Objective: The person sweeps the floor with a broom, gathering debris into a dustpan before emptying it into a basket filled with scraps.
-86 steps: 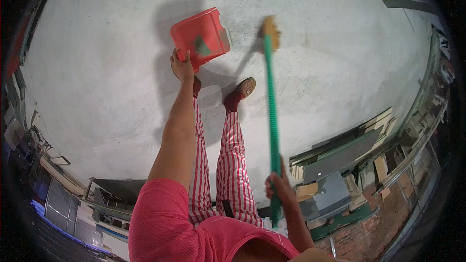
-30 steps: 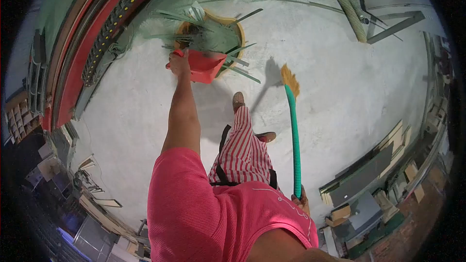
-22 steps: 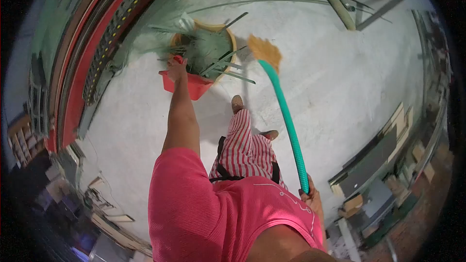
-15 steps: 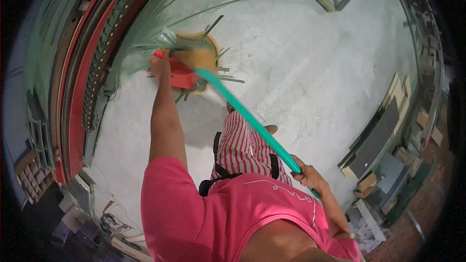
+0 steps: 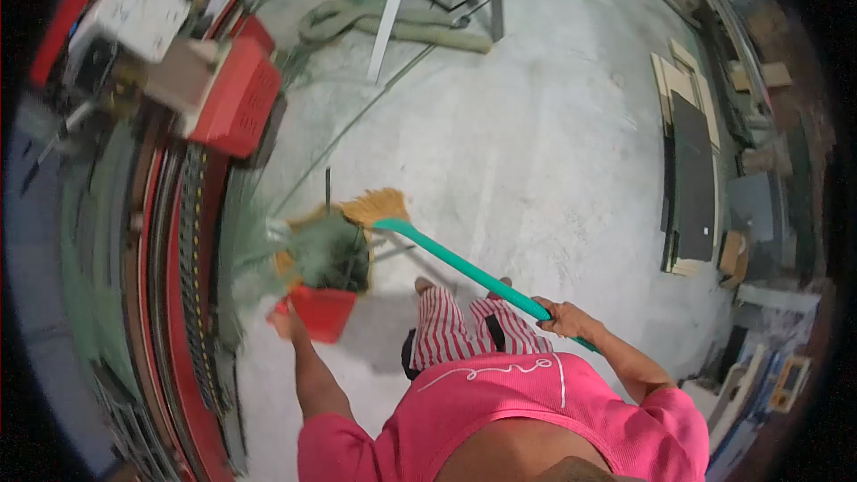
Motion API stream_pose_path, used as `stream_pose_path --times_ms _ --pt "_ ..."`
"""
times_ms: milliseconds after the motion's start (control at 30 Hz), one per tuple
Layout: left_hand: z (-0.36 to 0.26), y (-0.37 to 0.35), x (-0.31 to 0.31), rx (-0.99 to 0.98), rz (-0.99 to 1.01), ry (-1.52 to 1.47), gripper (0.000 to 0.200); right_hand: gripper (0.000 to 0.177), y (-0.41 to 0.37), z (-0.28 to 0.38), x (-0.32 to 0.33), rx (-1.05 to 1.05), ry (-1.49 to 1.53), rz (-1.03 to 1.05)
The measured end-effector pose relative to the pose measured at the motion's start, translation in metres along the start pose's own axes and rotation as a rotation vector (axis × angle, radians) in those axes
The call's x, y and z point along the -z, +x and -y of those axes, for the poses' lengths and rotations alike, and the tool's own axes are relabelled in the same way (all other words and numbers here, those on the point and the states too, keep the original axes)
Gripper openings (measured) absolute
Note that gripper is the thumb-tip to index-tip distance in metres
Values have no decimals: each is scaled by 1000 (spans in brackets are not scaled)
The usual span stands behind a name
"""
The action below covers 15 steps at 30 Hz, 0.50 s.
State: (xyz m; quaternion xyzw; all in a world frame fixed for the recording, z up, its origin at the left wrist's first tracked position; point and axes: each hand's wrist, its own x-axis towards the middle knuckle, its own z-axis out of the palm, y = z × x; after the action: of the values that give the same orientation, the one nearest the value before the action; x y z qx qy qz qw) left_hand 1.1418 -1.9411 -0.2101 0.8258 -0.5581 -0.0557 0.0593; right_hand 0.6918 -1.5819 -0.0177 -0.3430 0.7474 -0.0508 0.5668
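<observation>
While left hand (image 5: 284, 319) holds dustpan (image 5: 325, 314); right hand (image 5: 569, 319), broom (image 5: 460, 265) | shirt script (image 5: 500, 369) (unclear)

Honestly, not much there was readable. The pink shirt (image 5: 527, 411) had white looping script (image 5: 500, 370) across the front, kinda handwriting style with a long stroke at each end, but folds bent the letters and I couldn't pin down the word. The red machine cover (image 5: 239, 103) had rows of small dark marks, too blurry to tell if they were characters or just slots. A tiny white patch (image 5: 706, 231) sat on the dark board (image 5: 693, 178), with nothing legible on it.
</observation>
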Motion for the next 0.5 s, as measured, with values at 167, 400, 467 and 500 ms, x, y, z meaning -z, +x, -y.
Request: stream_pose_path --times_ms 167,400,467,500 --pt "64 -84 -14 -31 -93 -266 48 52 -41 -67 -3 -111 231 -107" --pt "23 -165 -9 384 109 -331 44 42 -62 -244 -27 -262 428 -381" --pt "4 -180 -14 375 106 -351 43 38 -71 -295 -39 -375 510 -413" --pt "-5 -189 -14 383 113 -365 42 38 -73 -322 -49 -367 520 -418"
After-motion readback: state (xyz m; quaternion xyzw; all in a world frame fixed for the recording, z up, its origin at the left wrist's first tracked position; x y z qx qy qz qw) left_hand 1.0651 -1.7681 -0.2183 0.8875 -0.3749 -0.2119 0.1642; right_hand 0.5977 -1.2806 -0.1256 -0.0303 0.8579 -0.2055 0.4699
